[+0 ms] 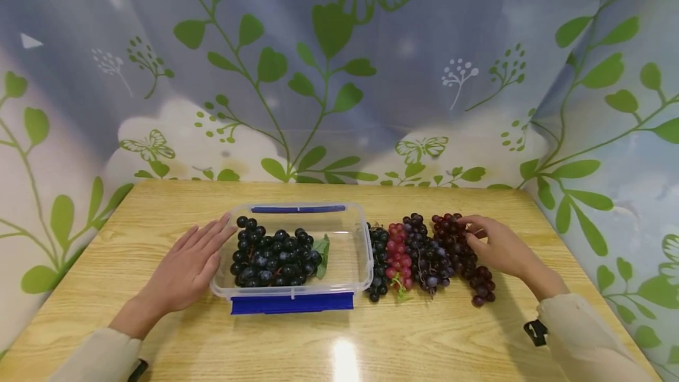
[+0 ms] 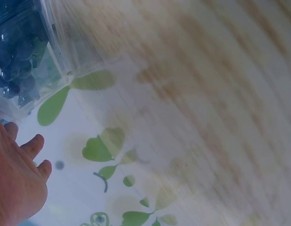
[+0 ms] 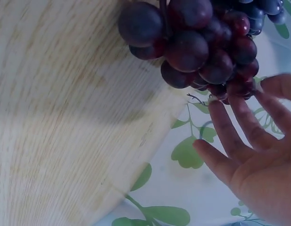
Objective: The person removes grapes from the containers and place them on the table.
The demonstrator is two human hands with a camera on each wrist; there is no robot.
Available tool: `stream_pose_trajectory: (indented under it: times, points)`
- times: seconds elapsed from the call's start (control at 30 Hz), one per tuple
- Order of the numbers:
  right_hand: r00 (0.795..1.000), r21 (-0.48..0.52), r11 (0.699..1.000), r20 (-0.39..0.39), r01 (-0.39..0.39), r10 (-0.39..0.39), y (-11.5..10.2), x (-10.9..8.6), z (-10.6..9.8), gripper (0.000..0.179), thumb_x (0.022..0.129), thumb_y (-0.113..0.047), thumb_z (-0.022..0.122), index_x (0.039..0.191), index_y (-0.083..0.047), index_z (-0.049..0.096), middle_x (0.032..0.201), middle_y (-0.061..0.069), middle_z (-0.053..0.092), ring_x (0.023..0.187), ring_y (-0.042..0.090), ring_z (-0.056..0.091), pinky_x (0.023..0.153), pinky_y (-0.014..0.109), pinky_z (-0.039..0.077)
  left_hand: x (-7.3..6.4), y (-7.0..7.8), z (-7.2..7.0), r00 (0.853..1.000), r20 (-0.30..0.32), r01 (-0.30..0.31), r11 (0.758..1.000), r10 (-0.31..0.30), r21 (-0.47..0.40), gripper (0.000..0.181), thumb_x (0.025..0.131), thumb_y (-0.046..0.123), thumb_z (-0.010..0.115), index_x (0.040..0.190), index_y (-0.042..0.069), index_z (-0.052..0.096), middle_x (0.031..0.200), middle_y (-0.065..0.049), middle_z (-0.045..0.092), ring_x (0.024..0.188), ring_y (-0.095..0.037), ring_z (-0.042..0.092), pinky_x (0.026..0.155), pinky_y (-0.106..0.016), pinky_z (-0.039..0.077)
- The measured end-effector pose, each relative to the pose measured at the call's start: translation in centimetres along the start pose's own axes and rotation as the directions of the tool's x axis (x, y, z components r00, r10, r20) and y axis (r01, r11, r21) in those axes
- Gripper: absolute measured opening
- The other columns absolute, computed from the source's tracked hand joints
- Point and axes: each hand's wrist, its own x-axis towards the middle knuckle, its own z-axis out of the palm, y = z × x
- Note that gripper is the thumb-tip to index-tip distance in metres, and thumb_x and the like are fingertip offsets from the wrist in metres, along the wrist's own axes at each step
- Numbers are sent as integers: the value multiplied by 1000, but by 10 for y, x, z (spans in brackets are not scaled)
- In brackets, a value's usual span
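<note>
A clear plastic container (image 1: 366, 279) with blue latches holds black grapes (image 1: 276, 258) and a green leaf (image 1: 323, 252). My left hand (image 1: 185, 267) rests its straight fingers on the container's left rim. At the right end of a row lies a dark red bunch of grapes (image 1: 460, 252); my right hand (image 1: 498, 246) touches its far end with loosely bent fingers. In the right wrist view, the fingertips (image 3: 220, 113) meet the lower grapes of that bunch, with the palm away from it. The left wrist view catches only part of the left hand (image 2: 18, 179).
Between the container and the dark red bunch lie a black bunch (image 1: 378, 264), a pinkish-red bunch (image 1: 399, 252) and a blue-purple bunch (image 1: 428, 255). Everything stands on a wood-grain table (image 1: 414, 335). A leaf-patterned curtain (image 1: 403, 99) borders its back and sides.
</note>
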Motion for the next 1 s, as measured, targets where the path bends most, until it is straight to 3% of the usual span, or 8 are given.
stream_pose_trajectory:
  times: [0.2, 0.5, 0.73, 1.0]
  points:
    - [997, -44, 999, -74, 6, -9, -5, -2, -5, 35, 99, -12, 49, 131, 1, 54, 126, 25, 53, 111, 43, 52, 83, 59, 45, 0, 0, -1, 1000, -12, -2, 1000, 2, -6, 51, 99, 13, 41, 150, 11, 34, 157, -8, 22, 137, -34, 30, 110, -50, 18]
    - [995, -147, 989, -101, -3, -12, -20, -4, -6, 43, 99, -27, 52, 135, -4, 51, 140, 29, 39, 123, 51, 38, 92, 67, 34, 0, 2, -2, 1000, -14, -3, 1000, 3, -13, 49, 99, 13, 42, 147, 8, 38, 156, -9, 23, 136, -35, 30, 110, -50, 18]
    - [996, -293, 956, -86, 11, -38, -39, -4, -4, 59, 98, -48, 45, 145, -11, 42, 149, 29, 24, 131, 52, 22, 103, 67, 16, 0, 1, 0, 1000, -21, -5, 1000, 5, -5, 49, 99, 13, 43, 147, 8, 38, 156, -8, 23, 137, -32, 29, 110, -49, 19]
    - [999, -317, 948, 8, 34, -33, -66, -2, 0, 68, 97, -57, 40, 152, -20, 28, 156, 23, 11, 137, 48, 12, 105, 68, 4, 0, 2, 0, 1000, -25, -5, 1000, 5, -7, 48, 99, 13, 42, 147, 8, 38, 156, -8, 24, 136, -33, 31, 110, -49, 19]
